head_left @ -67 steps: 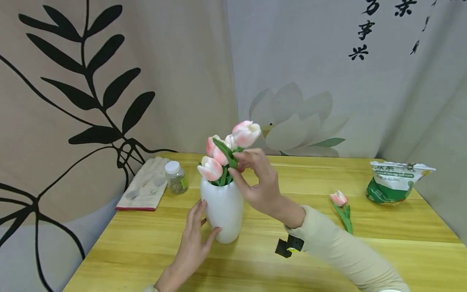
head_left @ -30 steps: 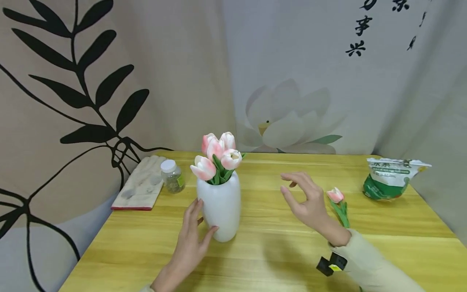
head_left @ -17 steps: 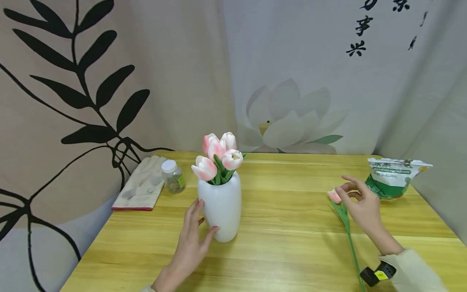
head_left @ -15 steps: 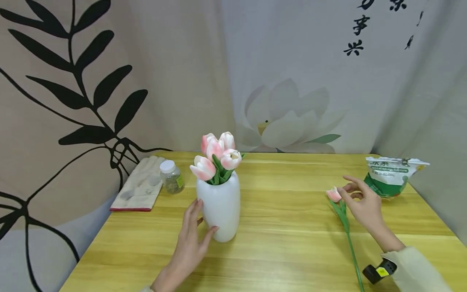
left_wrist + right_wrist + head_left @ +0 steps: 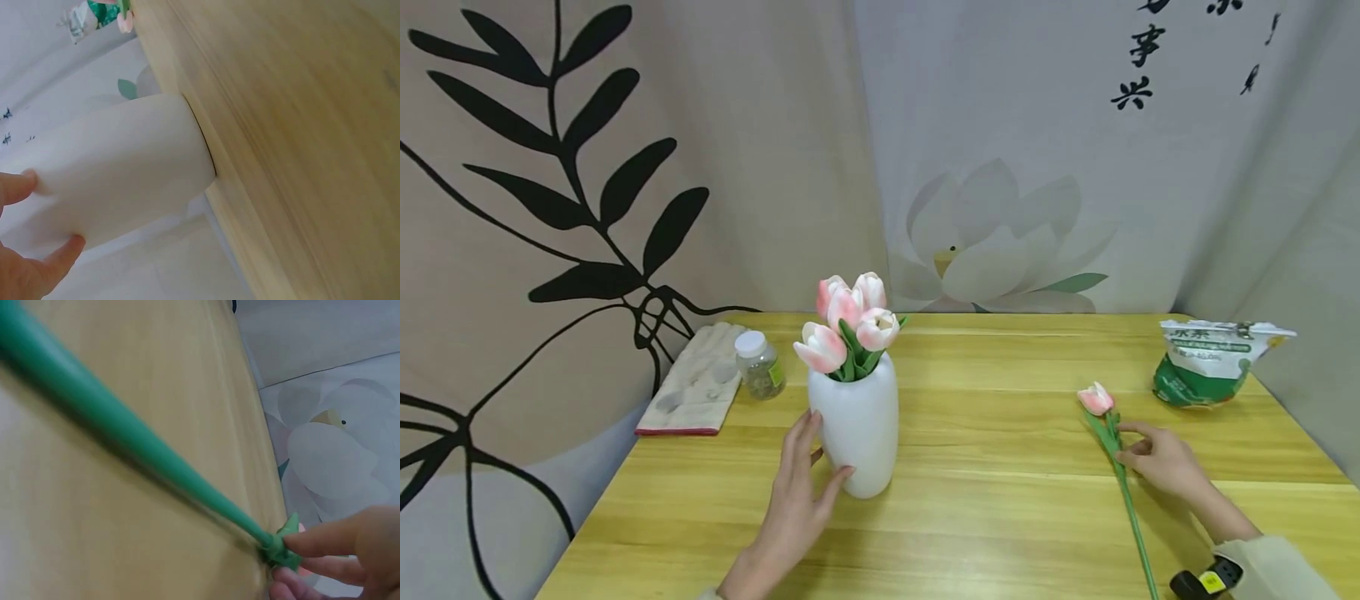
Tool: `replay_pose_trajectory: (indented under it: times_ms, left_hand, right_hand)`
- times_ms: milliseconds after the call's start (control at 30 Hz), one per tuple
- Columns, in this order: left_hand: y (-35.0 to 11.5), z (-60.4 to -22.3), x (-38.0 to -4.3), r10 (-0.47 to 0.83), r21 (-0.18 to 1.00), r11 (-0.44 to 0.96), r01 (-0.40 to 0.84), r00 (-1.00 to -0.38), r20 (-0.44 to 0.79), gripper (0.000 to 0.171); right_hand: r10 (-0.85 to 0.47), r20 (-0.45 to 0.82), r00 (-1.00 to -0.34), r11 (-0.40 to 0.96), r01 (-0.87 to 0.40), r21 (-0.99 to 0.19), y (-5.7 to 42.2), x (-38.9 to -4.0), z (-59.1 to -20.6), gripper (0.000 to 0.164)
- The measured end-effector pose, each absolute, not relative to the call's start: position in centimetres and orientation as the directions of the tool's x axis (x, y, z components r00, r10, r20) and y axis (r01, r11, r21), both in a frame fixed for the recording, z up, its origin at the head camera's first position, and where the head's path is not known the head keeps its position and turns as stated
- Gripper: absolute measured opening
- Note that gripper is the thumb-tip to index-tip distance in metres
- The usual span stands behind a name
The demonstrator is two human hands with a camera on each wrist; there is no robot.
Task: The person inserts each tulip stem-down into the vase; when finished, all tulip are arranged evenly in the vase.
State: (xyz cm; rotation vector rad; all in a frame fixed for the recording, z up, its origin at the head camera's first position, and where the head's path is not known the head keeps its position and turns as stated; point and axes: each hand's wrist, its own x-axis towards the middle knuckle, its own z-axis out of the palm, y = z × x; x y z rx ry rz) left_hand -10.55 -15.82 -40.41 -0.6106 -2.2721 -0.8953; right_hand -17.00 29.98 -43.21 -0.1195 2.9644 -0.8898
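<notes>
A white vase stands upright on the wooden table, with several pink-and-white tulips in it. My left hand holds the vase's lower left side, thumb at the front and fingers along the side; the left wrist view shows the fingertips against the white wall. To the right, a single tulip lies on the table, its long green stem running toward the near edge. My right hand pinches this tulip at its leaves, just below the bloom. In the right wrist view, thumb and fingers close about the green leaves.
Left of the vase are a small clear jar with a white lid and a folded cloth. A green-and-white bag stands at the back right. Printed curtains hang behind the table.
My right hand has left the flowers in the vase, crossed to the right and moved down from beside the lone tulip's bloom to its leaves. My left hand stays on the vase.
</notes>
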Motion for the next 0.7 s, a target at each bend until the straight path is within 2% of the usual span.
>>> replay_pose_trajectory:
  times_ms: [133, 333, 700]
  left_hand:
    - [-15.7, -40.4, -10.6, 0.185, 0.427, 0.672, 0.605, -0.695, 0.694, 0.082]
    - [-15.6, -40.2, -10.6, 0.182, 0.394, 0.684, 0.614, -0.666, 0.723, 0.092]
    - [-15.7, -40.3, -10.5, 0.179, 0.411, 0.682, 0.605, -0.683, 0.708, 0.088]
  right_hand:
    - [-0.077, -0.032, -0.997, 0.811, -0.044, -0.584, 29.6, -16.8, -43.7, 0.047]
    - [-0.081, -0.087, -0.993, 0.760, -0.005, -0.649, 28.6, -16.7, -43.7, 0.048]
    - [-0.056, -0.083, -0.995, 0.673, 0.024, -0.740, 28.4, -16.8, -43.9, 0.049]
